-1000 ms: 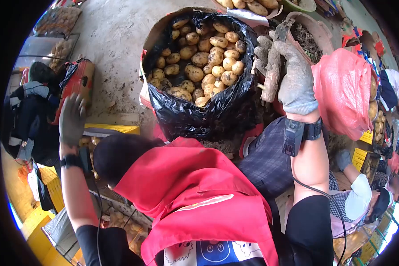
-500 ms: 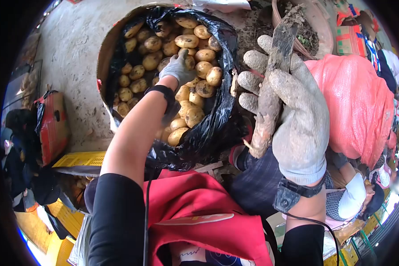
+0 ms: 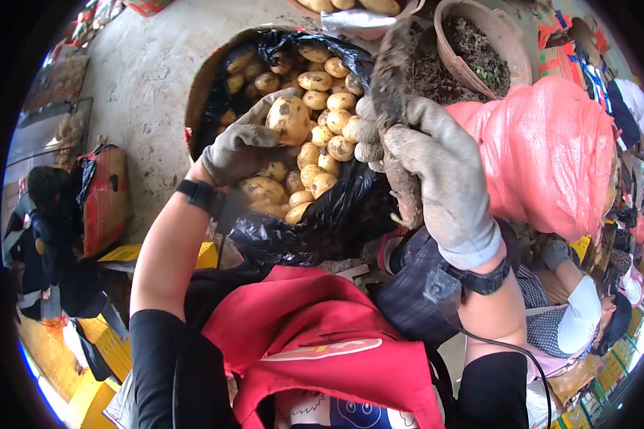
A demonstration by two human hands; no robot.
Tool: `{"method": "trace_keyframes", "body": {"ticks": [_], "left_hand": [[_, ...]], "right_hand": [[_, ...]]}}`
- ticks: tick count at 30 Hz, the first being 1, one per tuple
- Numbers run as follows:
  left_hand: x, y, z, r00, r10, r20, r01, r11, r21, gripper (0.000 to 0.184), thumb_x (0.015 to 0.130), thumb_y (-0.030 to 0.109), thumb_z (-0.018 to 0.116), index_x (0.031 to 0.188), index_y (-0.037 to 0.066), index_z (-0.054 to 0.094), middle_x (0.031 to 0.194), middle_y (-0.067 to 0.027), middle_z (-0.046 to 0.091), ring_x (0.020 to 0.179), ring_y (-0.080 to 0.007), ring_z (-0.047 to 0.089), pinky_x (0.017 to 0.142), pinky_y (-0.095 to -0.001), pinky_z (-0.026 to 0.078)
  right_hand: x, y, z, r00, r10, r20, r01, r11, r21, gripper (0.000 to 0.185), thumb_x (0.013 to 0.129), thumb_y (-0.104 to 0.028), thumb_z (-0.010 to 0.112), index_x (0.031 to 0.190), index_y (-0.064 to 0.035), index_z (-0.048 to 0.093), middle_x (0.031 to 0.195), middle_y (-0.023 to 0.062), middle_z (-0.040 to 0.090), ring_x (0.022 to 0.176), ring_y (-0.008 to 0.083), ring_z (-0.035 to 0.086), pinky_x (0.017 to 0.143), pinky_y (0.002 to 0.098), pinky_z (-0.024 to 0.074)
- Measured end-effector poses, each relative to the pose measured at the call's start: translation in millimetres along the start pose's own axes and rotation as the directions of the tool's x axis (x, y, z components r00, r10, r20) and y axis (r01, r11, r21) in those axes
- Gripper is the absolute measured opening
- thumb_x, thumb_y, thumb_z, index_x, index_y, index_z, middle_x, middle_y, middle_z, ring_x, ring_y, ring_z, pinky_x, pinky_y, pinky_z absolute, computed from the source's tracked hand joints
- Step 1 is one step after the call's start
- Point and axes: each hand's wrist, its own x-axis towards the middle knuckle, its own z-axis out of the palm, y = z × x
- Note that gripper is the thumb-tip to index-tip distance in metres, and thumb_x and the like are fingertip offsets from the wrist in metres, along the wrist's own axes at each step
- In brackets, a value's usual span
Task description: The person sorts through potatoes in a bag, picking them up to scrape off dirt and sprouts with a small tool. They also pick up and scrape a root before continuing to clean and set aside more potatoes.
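Note:
Over a round container lined with a black plastic bag (image 3: 322, 229), my left hand (image 3: 243, 146) in a dirty grey glove holds a large potato (image 3: 289, 120) between thumb and fingers. Many potatoes (image 3: 322, 136) fill the bag below it. My right hand (image 3: 440, 164), gloved too, is wrapped round the wooden handle (image 3: 406, 189) of a muddy tool, at the right rim of the bag. The tool's dirt-caked blade (image 3: 391, 71) points away from me.
A pink sack (image 3: 544, 157) stands right of my right hand, with a tub of soil (image 3: 490, 53) behind it. Red cartons (image 3: 106, 193) and a person (image 3: 50, 236) are on the left. Another person (image 3: 572, 314) is at the lower right.
My left hand first reached from the far left into the bag, and has now lifted a potato out. My right hand still holds the tool, now tilted nearer the bag.

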Motion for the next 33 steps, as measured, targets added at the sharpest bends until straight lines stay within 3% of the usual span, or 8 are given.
{"method": "trace_keyframes", "body": {"ticks": [3,6,9,17,22,23,30,33], "left_hand": [[-53.1,26.7,18.2,0.985,0.036,0.168,0.056,0.856,-0.514,0.089,0.083,0.0,0.075,0.164,0.008,0.036,0.15,-0.0084,0.056,0.139,-0.0204,0.053,0.116,-0.0374,0.046],[-93.8,39.2,46.7,0.991,0.124,0.06,-0.109,0.973,-0.204,0.094,0.076,0.004,0.078,0.161,0.004,0.039,0.149,-0.0085,0.056,0.138,-0.021,0.055,0.118,-0.0367,0.044],[-127.8,31.1,69.5,0.977,0.21,-0.042,-0.211,0.978,-0.005,0.096,0.072,0.006,0.083,0.159,0.004,0.042,0.147,-0.0082,0.058,0.136,-0.0212,0.056,0.119,-0.0381,0.043],[-148.3,-9.5,94.4,0.927,0.263,-0.268,-0.31,0.938,-0.155,0.092,0.077,0.009,0.077,0.161,0.004,0.039,0.144,-0.0135,0.06,0.128,-0.0267,0.063,0.11,-0.0398,0.051],[-141.7,-7.0,100.0,0.916,0.297,-0.27,-0.362,0.901,-0.238,0.081,0.08,0.0,0.073,0.156,-0.001,0.044,0.142,-0.0122,0.06,0.131,-0.0235,0.06,0.11,-0.0359,0.05],[-136.9,-9.5,95.8,0.875,0.403,-0.267,-0.406,0.913,0.048,0.08,0.081,0.001,0.074,0.156,-0.001,0.045,0.142,-0.0101,0.061,0.132,-0.0211,0.058,0.112,-0.0336,0.048],[-113.9,-14.8,86.8,0.905,0.24,-0.352,-0.295,0.949,-0.112,0.086,0.076,-0.006,0.075,0.157,0.002,0.045,0.143,-0.0107,0.06,0.132,-0.0189,0.058,0.113,-0.0351,0.048],[-109.8,-18.7,83.3,0.904,0.284,-0.32,-0.364,0.902,-0.23,0.091,0.075,-0.007,0.076,0.158,0.004,0.041,0.147,-0.0104,0.056,0.134,-0.0196,0.055,0.115,-0.0353,0.047]], "right_hand": [[-9.9,14.2,6.7,0.975,-0.153,0.159,0.202,0.907,-0.371,0.023,0.103,-0.013,0.056,0.114,0.0033,0.068,0.094,0.0055,0.069,0.086,0.0101,0.063,0.076,0.0255,0.0517],[-15.7,24.5,17.8,0.933,-0.257,0.253,0.361,0.695,-0.622,0.018,0.103,-0.014,0.06,0.105,0.0005,0.07,0.08,0.0072,0.069,0.07,0.0172,0.067,0.064,0.0329,0.0527],[-20.3,36.0,31.8,0.861,-0.363,0.357,0.492,0.411,-0.768,0.017,0.098,-0.02,0.066,0.097,-0.0033,0.068,0.087,0.022,0.069,0.083,0.043,0.07,0.067,0.0474,0.0551],[-58.9,56.2,53.5,0.805,-0.315,0.503,0.562,0.135,-0.816,0.028,0.093,-0.036,0.065,0.083,-0.0105,0.07,0.072,0.0202,0.07,0.07,0.0407,0.073,0.063,0.0524,0.0568],[-49.1,40.0,42.8,0.831,-0.382,0.405,0.519,0.269,-0.812,0.018,0.095,-0.024,0.068,0.085,-0.0094,0.069,0.074,0.02,0.068,0.072,0.0403,0.071,0.062,0.0492,0.0548],[-42.5,40.6,39.4,0.808,-0.427,0.406,0.535,0.243,-0.809,0.018,0.095,-0.024,0.068,0.084,-0.0096,0.068,0.073,0.0196,0.068,0.072,0.0404,0.071,0.062,0.0491,0.0549],[-33.2,58.0,51.9,0.819,-0.313,0.48,0.513,0.027,-0.858,0.019,0.095,-0.025,0.068,0.084,-0.0097,0.068,0.073,0.0185,0.068,0.069,0.0412,0.07,0.059,0.05,0.0551],[-26.7,60.7,48.7,0.803,-0.392,0.45,0.538,0.149,-0.83,0.021,0.094,-0.026,0.068,0.082,-0.0092,0.067,0.069,0.0181,0.067,0.065,0.0396,0.069,0.058,0.0496,0.0548]]}}
